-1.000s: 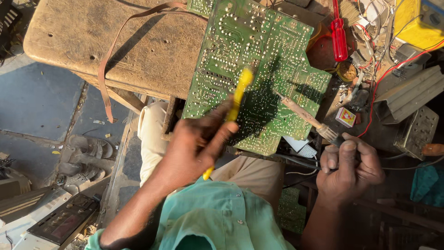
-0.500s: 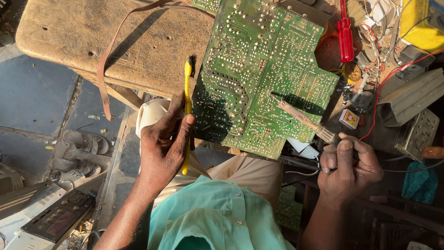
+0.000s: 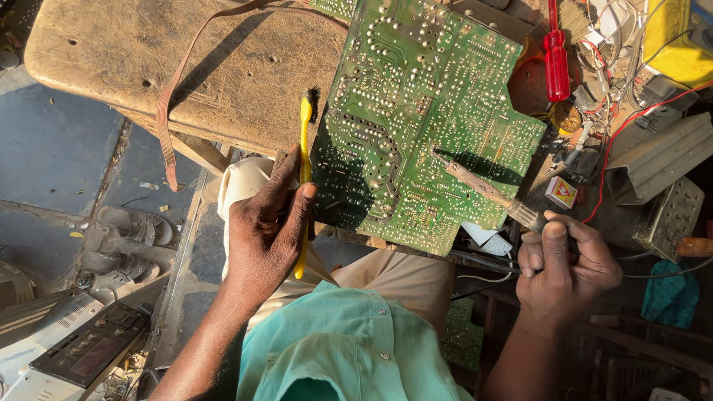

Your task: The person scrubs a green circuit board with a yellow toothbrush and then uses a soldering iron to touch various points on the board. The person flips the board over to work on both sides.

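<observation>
A worn wooden tabletop point(image 3: 111, 67) is seen ahead of the left hand, with a brown strap point(image 3: 172, 111) looped across it. A large green circuit board point(image 3: 423, 119), solder side up, is lying tilted between the two hands, its lower edge just ahead of both. A soldering iron point(image 3: 483, 186) is gripped in the closed right hand point(image 3: 564, 271), its tip resting on the board up and to the left of that hand. A yellow toothbrush point(image 3: 304, 141) with dark bristles is pinched in the closed left hand point(image 3: 264, 238), the head pointing away, just left of the board's edge. A red screwdriver point(image 3: 555, 59) is lying well ahead of the right hand.
</observation>
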